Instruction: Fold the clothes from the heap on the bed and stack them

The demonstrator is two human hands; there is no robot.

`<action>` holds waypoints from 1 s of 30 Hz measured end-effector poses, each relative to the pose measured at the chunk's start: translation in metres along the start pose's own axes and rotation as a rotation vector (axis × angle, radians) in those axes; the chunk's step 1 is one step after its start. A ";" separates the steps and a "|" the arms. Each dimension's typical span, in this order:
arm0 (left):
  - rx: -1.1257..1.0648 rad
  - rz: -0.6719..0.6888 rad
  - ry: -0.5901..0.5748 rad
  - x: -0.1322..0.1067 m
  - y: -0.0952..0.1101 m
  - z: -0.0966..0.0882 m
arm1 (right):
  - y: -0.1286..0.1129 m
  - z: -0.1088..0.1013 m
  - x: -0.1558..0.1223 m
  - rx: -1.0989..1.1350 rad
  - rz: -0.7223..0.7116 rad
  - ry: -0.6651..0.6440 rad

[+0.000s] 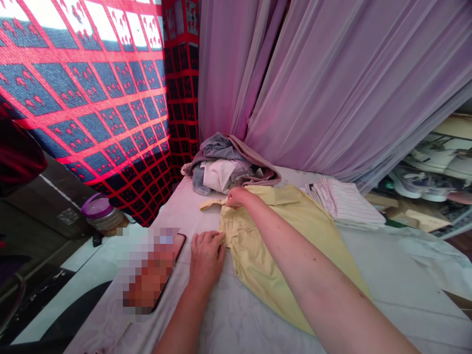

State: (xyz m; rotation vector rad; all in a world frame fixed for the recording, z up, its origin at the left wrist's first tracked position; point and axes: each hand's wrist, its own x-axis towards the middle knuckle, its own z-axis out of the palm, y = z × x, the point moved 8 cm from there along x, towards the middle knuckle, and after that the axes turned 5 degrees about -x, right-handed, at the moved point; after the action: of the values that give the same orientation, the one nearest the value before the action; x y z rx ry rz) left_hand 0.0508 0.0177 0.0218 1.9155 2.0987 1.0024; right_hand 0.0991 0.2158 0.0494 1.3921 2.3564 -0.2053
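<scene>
A pale yellow shirt (291, 236) lies spread on the white cloth-covered table (387, 290). My left hand (206, 255) rests at the shirt's left edge, fingers curled onto the fabric near the button strip. My right hand (238, 197) reaches further back and pinches the shirt near its collar. The forearm lies across the yellow fabric.
A heap of grey, white and pink clothes (224, 164) sits at the table's back corner. A folded striped white garment (346, 201) lies to the right of the shirt. A phone (155, 270) lies left of my left hand. A purple-lidded jar (99, 211) stands lower left. Curtains hang behind.
</scene>
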 end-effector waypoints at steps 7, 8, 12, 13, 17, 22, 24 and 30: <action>0.001 -0.002 -0.015 0.000 0.000 0.001 | -0.001 0.004 0.006 -0.021 -0.005 -0.060; 0.003 -0.004 -0.020 0.000 0.000 0.001 | 0.000 0.003 0.006 -0.014 -0.015 -0.055; 0.011 -0.005 -0.033 0.000 0.000 0.003 | 0.004 -0.003 0.000 0.042 -0.056 0.067; 0.014 -0.008 -0.033 0.000 0.000 0.003 | 0.005 -0.005 -0.002 0.058 -0.062 0.128; 0.019 -0.025 -0.020 0.000 0.000 0.003 | 0.004 -0.003 -0.008 0.108 -0.065 0.348; 0.024 -0.036 -0.020 0.000 0.002 0.002 | -0.001 0.020 0.001 0.164 -0.025 0.418; 0.037 -0.039 -0.017 0.000 0.002 0.002 | -0.002 0.025 0.004 0.185 -0.011 0.427; 0.025 -0.032 0.001 0.000 0.000 0.002 | -0.005 0.018 -0.015 0.246 -0.072 0.548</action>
State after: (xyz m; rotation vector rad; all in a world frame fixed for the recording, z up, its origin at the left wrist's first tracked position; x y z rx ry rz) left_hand 0.0513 0.0178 0.0203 1.8864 2.1459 0.9760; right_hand 0.1061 0.1956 0.0389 1.6427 2.9104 -0.1499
